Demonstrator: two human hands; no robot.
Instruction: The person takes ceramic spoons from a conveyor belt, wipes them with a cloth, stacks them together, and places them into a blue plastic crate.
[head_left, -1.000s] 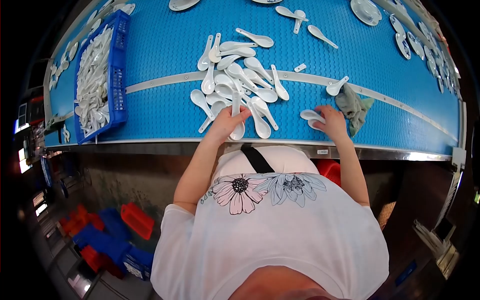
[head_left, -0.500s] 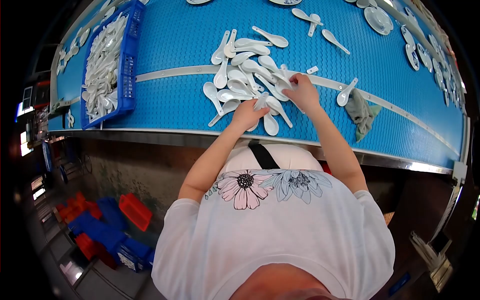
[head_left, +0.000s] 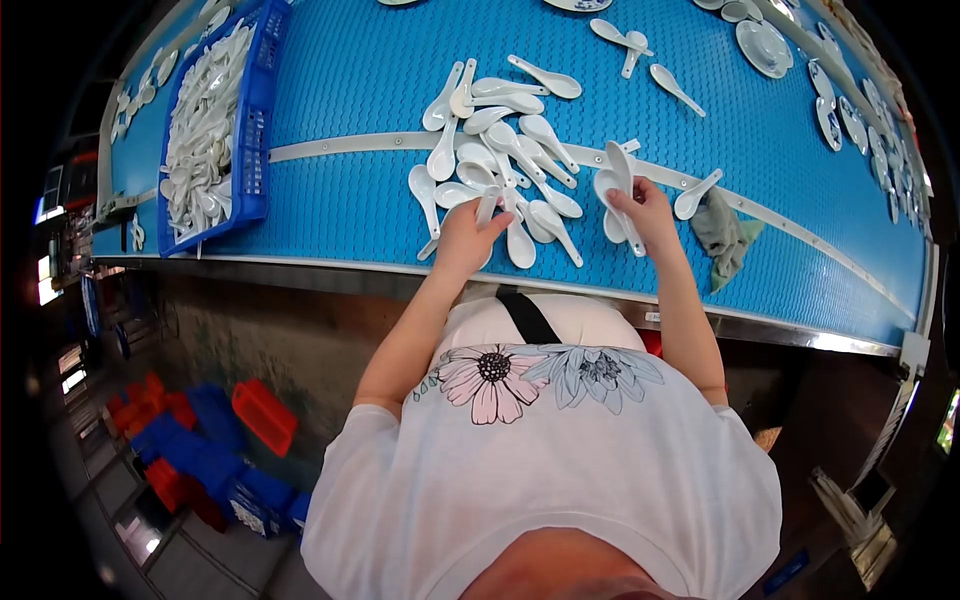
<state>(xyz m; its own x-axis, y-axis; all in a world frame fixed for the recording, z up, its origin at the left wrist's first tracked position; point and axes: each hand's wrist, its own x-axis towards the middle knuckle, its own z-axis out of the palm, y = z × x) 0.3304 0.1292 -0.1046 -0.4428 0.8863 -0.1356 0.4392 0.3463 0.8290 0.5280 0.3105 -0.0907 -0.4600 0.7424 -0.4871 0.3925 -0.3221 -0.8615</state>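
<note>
White ceramic soup spoons point(head_left: 507, 140) lie in a loose pile on the blue textured belt point(head_left: 350, 200). At the near edge of the pile, my left hand point(head_left: 468, 236) is closed on a spoon point(head_left: 487, 205) whose upper end sticks up past the fingers. My right hand point(head_left: 647, 213) is to the right of the pile, its fingers closed round a few spoons point(head_left: 620, 178) bunched together. Their exact number is hard to make out. A grey-green cloth point(head_left: 726, 238) and a single spoon point(head_left: 697, 194) lie just right of that hand.
A blue crate point(head_left: 257, 130) full of white spoons stands on the left. A pale strip point(head_left: 350, 146) crosses the belt. Loose spoons point(head_left: 676, 89) lie farther back, with patterned plates point(head_left: 764, 47) at the far right. Red and blue crates point(head_left: 265, 417) are on the floor.
My right hand has moved right, away from the pile, with spoons in its grip. The left hand has shifted slightly left, and some near spoons have moved.
</note>
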